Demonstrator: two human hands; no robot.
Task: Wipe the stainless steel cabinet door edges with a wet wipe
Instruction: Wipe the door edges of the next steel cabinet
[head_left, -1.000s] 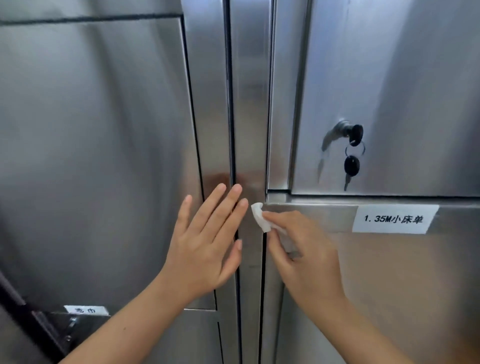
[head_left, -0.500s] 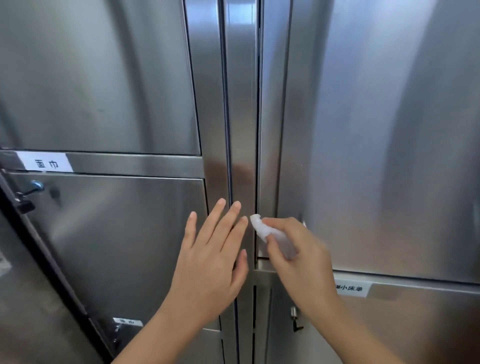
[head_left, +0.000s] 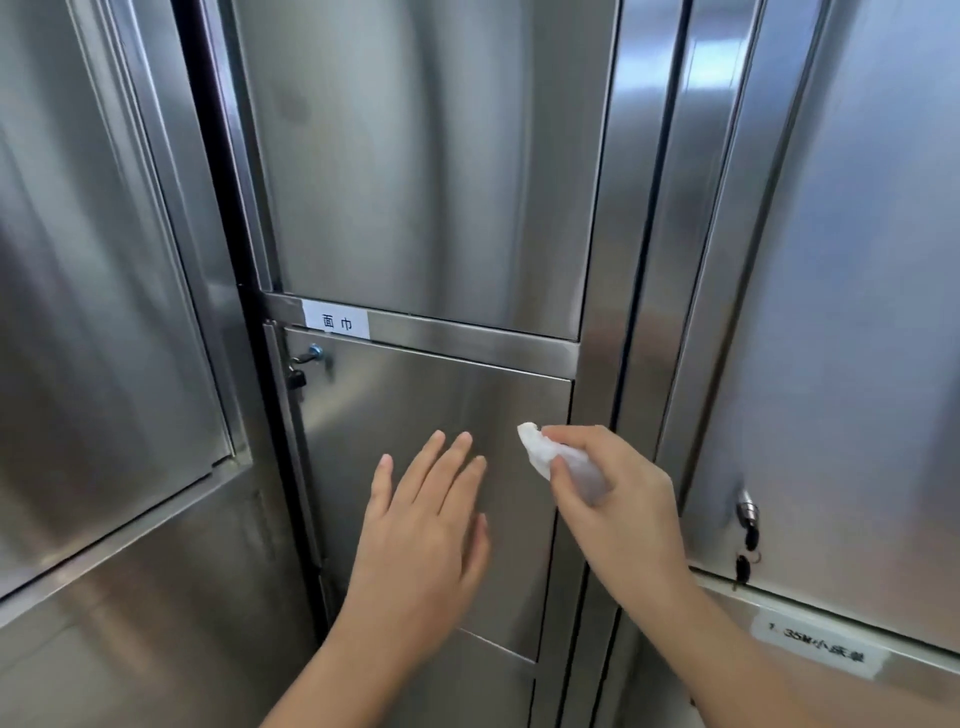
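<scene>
The wet wipe (head_left: 537, 449) is a small white bunch. It is in front of the lower middle cabinet door (head_left: 415, 400), near the top of the door's right edge (head_left: 570, 410). Whether it really touches the steel, I cannot tell. The right hand (head_left: 618, 499) pinches the wipe between thumb and forefinger, with the other fingers curled behind. The tip of the wipe stands out to the left of the fingers. The left hand (head_left: 426, 530) is just beside it, on the left. Its fingers are straight, a little spread, and point up over the door panel; it holds nothing. Above this door a horizontal rail carries a white label (head_left: 336, 322) with two printed characters. Under the label, on the door's left side, sits a lock (head_left: 313, 355) with a key in it. On the right cabinet another lock (head_left: 746, 512) has keys (head_left: 744, 564) hanging down. Below it a second label (head_left: 818, 647) is too blurred to read.
</scene>
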